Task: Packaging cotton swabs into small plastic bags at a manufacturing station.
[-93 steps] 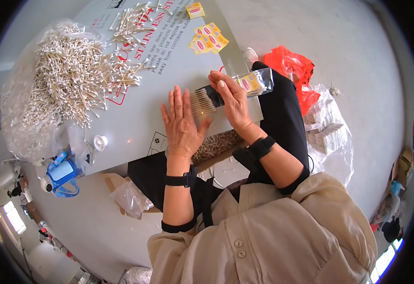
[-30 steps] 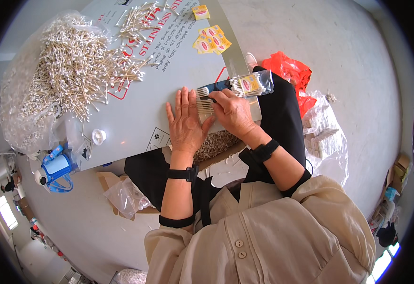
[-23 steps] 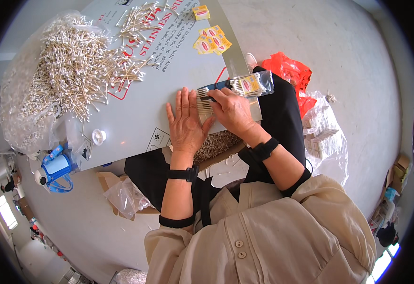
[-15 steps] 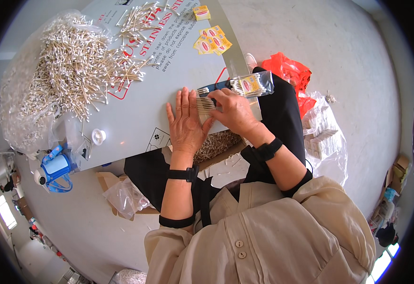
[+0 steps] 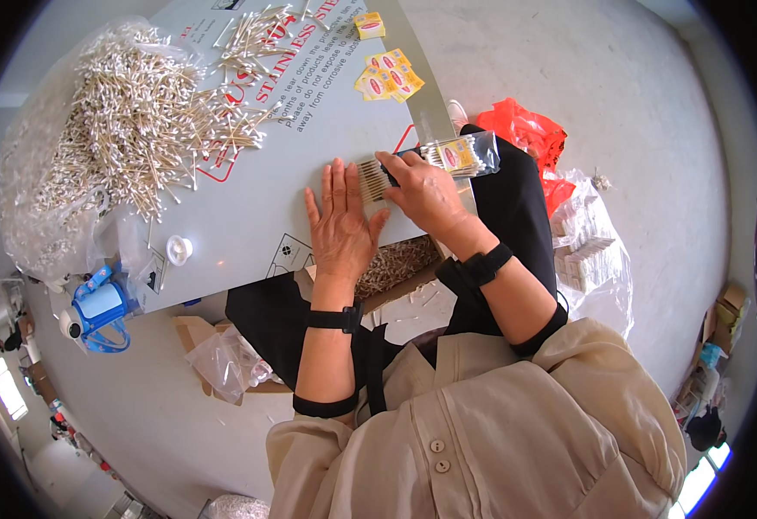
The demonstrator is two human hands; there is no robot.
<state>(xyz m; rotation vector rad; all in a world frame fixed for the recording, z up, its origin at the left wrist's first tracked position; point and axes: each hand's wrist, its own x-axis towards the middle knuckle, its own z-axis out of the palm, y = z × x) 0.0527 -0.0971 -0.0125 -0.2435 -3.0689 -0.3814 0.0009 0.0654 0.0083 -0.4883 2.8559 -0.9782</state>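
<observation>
My left hand lies flat on the sheet-covered table, fingers stretched out beside a row of cotton swabs. At the other side of that row, my right hand bends its thumb and fingers around the swabs' edge. A dark strip shows beneath its fingers, partly hidden. Just beyond the right knuckles lies a clear plastic bag of swabs with a yellow card, at the table's right edge.
A big clear bag of loose swabs spills across the left. Yellow cards lie at the far edge. A white cap and a blue bottle are at left. Below the table edge stands a box of swabs.
My right hand has shifted slightly left, and its fingers now span the dark strip and the swabs' edge. More of the swab row shows between my hands. My left hand stays in place.
</observation>
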